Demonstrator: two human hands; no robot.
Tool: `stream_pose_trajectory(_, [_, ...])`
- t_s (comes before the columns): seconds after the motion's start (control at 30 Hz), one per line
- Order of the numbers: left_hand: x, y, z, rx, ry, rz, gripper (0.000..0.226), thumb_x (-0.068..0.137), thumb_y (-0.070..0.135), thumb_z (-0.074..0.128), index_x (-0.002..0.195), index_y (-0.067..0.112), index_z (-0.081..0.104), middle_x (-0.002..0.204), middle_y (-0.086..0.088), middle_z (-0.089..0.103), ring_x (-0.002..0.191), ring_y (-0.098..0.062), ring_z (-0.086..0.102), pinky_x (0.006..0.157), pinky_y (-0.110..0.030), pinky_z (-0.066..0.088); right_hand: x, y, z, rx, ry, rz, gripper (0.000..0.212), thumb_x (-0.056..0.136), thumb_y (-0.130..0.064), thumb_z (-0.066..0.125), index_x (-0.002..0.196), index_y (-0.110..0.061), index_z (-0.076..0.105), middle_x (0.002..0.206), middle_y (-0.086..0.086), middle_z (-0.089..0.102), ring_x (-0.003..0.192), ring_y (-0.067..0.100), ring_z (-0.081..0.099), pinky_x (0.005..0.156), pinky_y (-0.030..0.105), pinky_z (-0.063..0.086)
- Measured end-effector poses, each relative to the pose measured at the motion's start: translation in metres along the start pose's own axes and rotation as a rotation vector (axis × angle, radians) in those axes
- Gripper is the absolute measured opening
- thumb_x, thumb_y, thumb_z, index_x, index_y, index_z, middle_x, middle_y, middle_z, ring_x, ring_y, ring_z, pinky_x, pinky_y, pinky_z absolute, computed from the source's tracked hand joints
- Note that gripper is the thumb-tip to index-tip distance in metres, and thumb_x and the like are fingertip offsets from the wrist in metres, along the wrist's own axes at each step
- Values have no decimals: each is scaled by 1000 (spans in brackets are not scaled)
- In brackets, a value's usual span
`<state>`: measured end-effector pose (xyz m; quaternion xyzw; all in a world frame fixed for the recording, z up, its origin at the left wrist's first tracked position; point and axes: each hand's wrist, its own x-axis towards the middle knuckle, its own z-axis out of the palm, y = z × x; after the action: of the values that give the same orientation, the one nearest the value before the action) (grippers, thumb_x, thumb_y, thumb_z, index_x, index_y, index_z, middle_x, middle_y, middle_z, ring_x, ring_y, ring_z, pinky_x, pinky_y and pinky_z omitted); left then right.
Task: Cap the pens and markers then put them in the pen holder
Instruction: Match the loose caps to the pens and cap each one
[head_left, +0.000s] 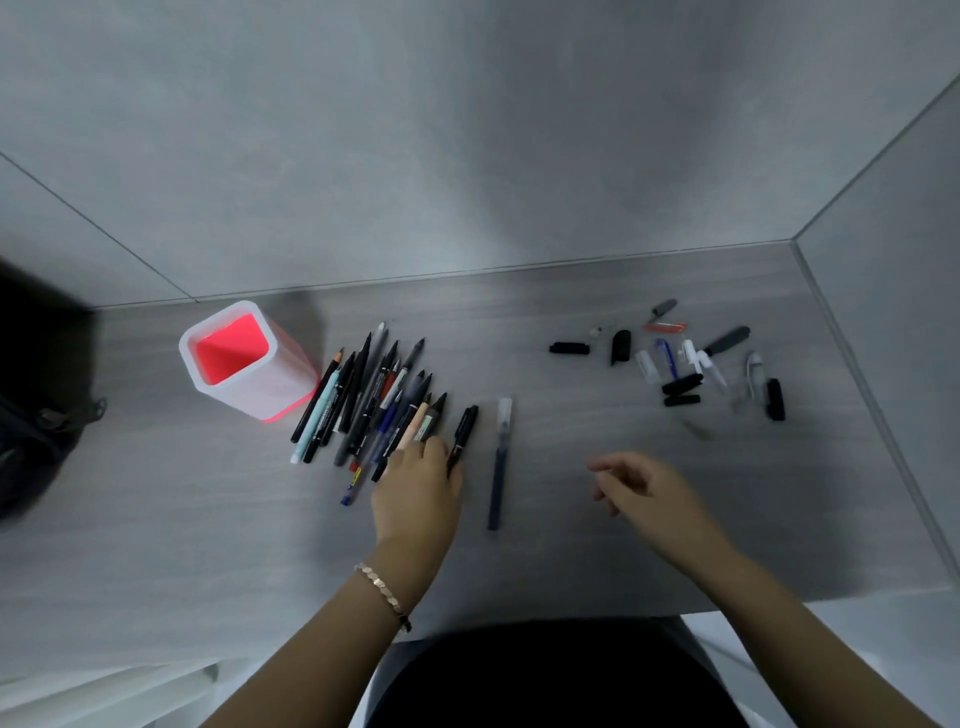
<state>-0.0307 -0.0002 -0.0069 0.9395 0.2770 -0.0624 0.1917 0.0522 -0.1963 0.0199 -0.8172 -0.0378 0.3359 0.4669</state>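
Many pens (375, 400) beside the pen holder (283, 382) are being touched by the left hand (415, 493), grip unclear; nothing is being held by the slack right hand (649, 488).

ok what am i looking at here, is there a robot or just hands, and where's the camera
No robot here: these are a person's two bare hands. The one picture comes from a camera worn on the person's head, looking down at a grey desk. On the left stands a white pen holder with a pink inside. Beside it lies a pile of uncapped pens and markers, and loose caps are scattered on the far right. Between them lie a black marker and a dark blue pen with a clear cap. The left hand rests its fingertips on the pile's right edge; whether it has closed on a pen cannot be told. The right hand hovers above the desk with loosely curled fingers, holding nothing.
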Motion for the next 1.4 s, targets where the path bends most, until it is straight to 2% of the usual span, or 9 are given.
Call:
stream_pose_trajectory(0.1, [12, -7, -3, 123, 67, 51, 21, 77, 13, 68, 93, 1, 61, 86, -19, 61, 77, -38, 59, 47, -35, 44, -2, 7, -6, -5, 18, 20, 16, 90, -3, 49, 99, -6, 61, 71, 2, 59, 56, 1, 56, 51, 5, 42])
stream_pose_trajectory(0.3, [31, -11, -12, 219, -14, -46, 26, 90, 23, 47, 107, 4, 50, 111, -16, 56, 106, -32, 52, 69, -39, 43, 11, 18, -14, -58, 62, 67, 22, 90, -6, 49, 108, -1, 60, 74, 1, 59, 64, 6, 53, 52, 4, 41])
stream_pose_trajectory(0.43, [34, -11, -11, 229, 1, -42, 23, 90, 20, 45, 99, 1, 53, 105, -18, 59, 102, -34, 54, 69, -40, 44, 46, -1, -25, -184, 103, 8, 25, 90, -10, 49, 114, -10, 57, 110, 12, 62, 91, 15, 56, 81, 24, 45])
stream_pose_trajectory(0.57, [36, -11, -13, 195, 21, -52, 21, 90, 15, 45, 91, -2, 57, 97, -19, 62, 96, -34, 55, 62, -36, 36, 84, -39, -40, -326, 284, -138, 24, 90, -10, 49, 111, -9, 60, 107, 5, 62, 88, 12, 50, 68, -2, 33])
stream_pose_trajectory(0.77, [28, -7, -14, 222, -68, -74, 30, 92, 25, 45, 104, 0, 56, 108, -16, 58, 102, -32, 56, 73, -39, 47, 148, -39, -41, -772, 322, -48, 29, 88, -12, 44, 112, 0, 57, 116, 27, 58, 104, 42, 56, 84, 40, 50])
stream_pose_trajectory(0.9, [25, -5, -11, 255, -144, -112, 37, 93, 27, 43, 124, 7, 46, 117, -13, 55, 110, -28, 51, 79, -38, 49, 161, -28, -38, -907, 318, 1, 29, 88, -12, 44, 109, 4, 55, 111, 30, 59, 99, 42, 59, 77, 38, 48])
stream_pose_trajectory(1.1, [11, 2, -31, -266, 69, -64, 11, 87, 23, 52, 81, 14, 54, 79, -2, 52, 68, -18, 52, 62, -30, 38, 111, -53, -38, -270, 330, -146, 33, 88, -22, 57, 117, -8, 54, 99, 11, 61, 85, 21, 56, 67, 21, 37])
stream_pose_trajectory(1.23, [-7, 23, -62, -793, -93, -118, 15, 87, 15, 55, 81, 28, 57, 59, 2, 57, 47, -6, 53, 48, -20, 44, 59, -66, -28, 410, 199, -52, 24, 87, -11, 56, 110, -4, 59, 87, 9, 64, 72, 17, 59, 61, 18, 52])
stream_pose_trajectory(1.4, [-28, 41, -82, -911, -233, 20, 24, 85, 10, 58, 84, 33, 66, 60, 1, 65, 39, -6, 49, 43, -15, 42, 7, -69, -13, 824, 169, -4, 12, 80, -8, 59, 91, -12, 62, 89, 8, 68, 84, 20, 67, 69, 23, 59])
